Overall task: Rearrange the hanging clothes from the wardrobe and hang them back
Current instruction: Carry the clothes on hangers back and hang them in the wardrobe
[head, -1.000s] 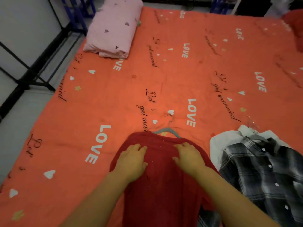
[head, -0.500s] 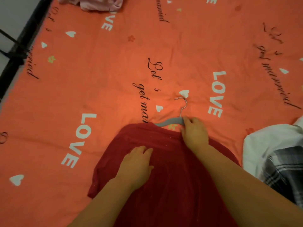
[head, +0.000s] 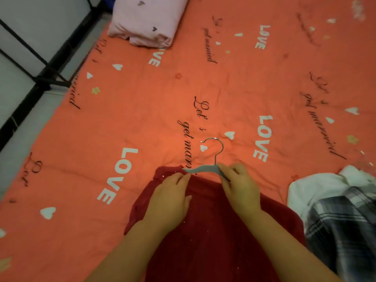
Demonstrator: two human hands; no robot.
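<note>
A dark red garment (head: 205, 231) lies flat on the orange bedspread (head: 142, 123) at the bottom centre. A grey hanger (head: 203, 168) with a metal hook pokes out of its top edge. My right hand (head: 240, 188) pinches the hanger's right arm just below the hook. My left hand (head: 168, 198) grips the red fabric at the neckline beside the hanger's left arm. At the right lies a black-and-white plaid shirt (head: 341, 226) on top of a white garment (head: 313, 190).
A folded pink blanket (head: 146, 19) with small hearts sits at the far edge of the bed. A black metal frame (head: 40, 64) and grey floor run along the left side of the bed. A clear hanger hook (head: 364, 159) shows above the white garment.
My right hand has gone from the red fabric to the hanger, which now sticks further out of the neckline. My left hand has moved up to the garment's top edge.
</note>
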